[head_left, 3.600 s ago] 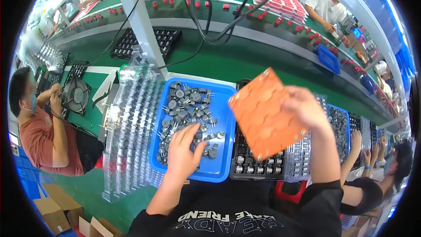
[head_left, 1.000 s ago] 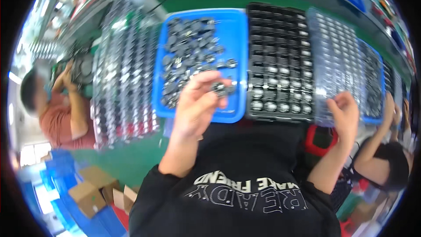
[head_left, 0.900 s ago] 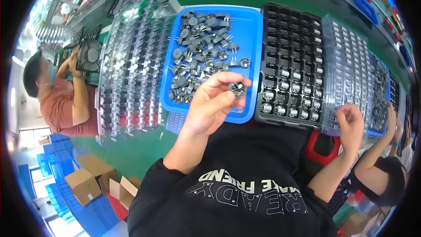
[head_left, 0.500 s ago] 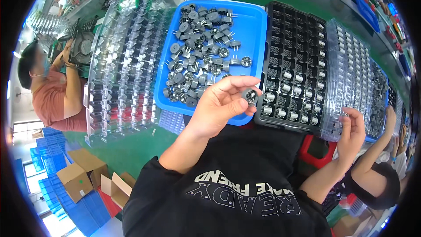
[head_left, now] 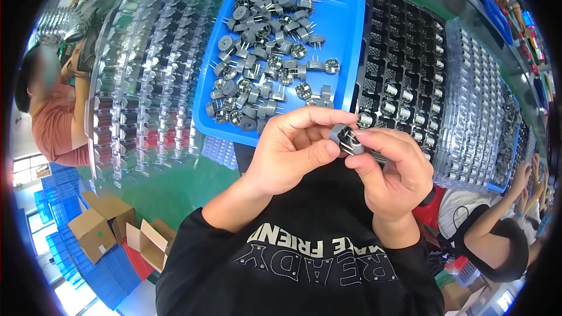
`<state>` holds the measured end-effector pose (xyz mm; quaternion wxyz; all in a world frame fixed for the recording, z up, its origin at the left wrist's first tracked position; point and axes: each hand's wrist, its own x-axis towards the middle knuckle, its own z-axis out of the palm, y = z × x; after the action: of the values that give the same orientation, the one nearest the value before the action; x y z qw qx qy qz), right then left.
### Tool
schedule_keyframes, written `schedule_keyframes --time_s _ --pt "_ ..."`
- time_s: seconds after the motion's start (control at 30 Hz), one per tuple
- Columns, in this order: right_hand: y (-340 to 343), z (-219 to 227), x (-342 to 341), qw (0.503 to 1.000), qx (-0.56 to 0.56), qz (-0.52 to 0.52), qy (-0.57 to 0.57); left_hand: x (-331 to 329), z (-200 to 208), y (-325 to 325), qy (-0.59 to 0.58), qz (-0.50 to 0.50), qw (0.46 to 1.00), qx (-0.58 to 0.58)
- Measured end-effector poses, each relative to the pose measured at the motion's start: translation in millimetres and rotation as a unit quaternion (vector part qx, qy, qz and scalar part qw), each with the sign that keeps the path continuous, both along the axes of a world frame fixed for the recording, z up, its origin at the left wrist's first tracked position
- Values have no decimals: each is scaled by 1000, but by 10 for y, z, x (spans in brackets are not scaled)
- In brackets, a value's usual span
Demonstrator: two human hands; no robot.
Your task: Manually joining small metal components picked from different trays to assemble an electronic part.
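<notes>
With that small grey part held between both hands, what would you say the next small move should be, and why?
Probably carry the grey part a little forward to an empty pocket of the black tray. Both the left hand and right hand pinch it just short of the tray's near edge, where the nearest pockets already hold parts and those farther back look empty.

Both hands [head_left: 345, 152] on a grey round part [head_left: 345, 138]

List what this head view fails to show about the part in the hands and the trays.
- Gray part: mostly covered by fingers of left hand and right hand.
- Black tray: near edge hidden behind the hands.
- Clear trays: contents lost in glare.
</notes>
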<state>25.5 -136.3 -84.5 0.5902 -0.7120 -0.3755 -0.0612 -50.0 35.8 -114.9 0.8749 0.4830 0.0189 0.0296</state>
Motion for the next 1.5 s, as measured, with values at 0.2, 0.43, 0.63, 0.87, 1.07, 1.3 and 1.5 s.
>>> schedule_keyframes --time_s 0.2,0.43,0.63,0.87,1.07,1.3,1.5 --pt "-18 -41 -53 998 -36 -19 -39 -29 1 26 5 -14 1000 -17" --pt "-54 -83 -109 999 -33 -29 -33 -13 -4 -33 -20 -12 999 -43" --pt "-162 -126 -133 995 -61 7 -81 -136 -136 -48 -59 -50 997 -18" --pt "-300 -200 -205 997 -17 -18 72 -145 -3 -313 13 35 998 54" --pt "-660 -55 134 966 -207 -149 -35 -88 429 -235 -215 87 840 490" --pt "-791 -184 308 910 -359 -174 -115 -321 1224 -688 -281 128 809 501" --pt "-847 -309 349 907 -354 -170 -148 -452 38 -211 -600 359 506 505"
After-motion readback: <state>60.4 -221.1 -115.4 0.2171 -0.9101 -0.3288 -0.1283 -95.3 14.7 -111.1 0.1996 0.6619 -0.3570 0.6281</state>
